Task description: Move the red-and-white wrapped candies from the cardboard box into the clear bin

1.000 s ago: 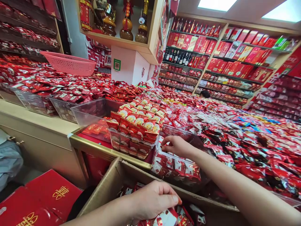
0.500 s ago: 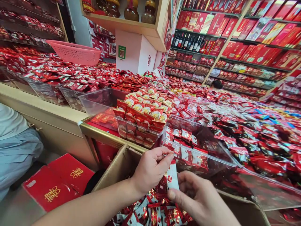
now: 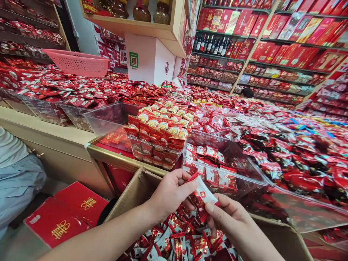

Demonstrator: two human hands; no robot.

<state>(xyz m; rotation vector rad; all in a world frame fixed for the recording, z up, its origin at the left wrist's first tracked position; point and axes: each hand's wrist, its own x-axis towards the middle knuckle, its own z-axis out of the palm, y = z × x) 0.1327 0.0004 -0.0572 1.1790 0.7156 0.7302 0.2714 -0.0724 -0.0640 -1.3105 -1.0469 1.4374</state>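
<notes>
A red and white snack packet (image 3: 202,194) is stretched between my two hands above an open cardboard box (image 3: 129,194). My left hand (image 3: 170,194) pinches its upper left end between thumb and fingers. At the lower right end, my right hand (image 3: 231,214) grips the packet with its thumb on top. Loose red and white packets (image 3: 176,244) fill the box below my hands. Just beyond stands a clear plastic bin (image 3: 255,180) with similar packets (image 3: 213,174) laid in rows. To its left, durian packets (image 3: 163,125) are stacked high in another clear bin.
Heaps of wrapped sweets (image 3: 304,152) spread across the counter. A pink basket (image 3: 78,63) rests on the left heap, near a white pillar box (image 3: 144,67). Red cartons (image 3: 67,214) lie on the floor at left, beside a person in a light blue skirt (image 3: 23,181).
The packet has turned from nearly upright to slanting down to the right. My right hand has closed on its lower end. The view has shifted slightly to the right.
</notes>
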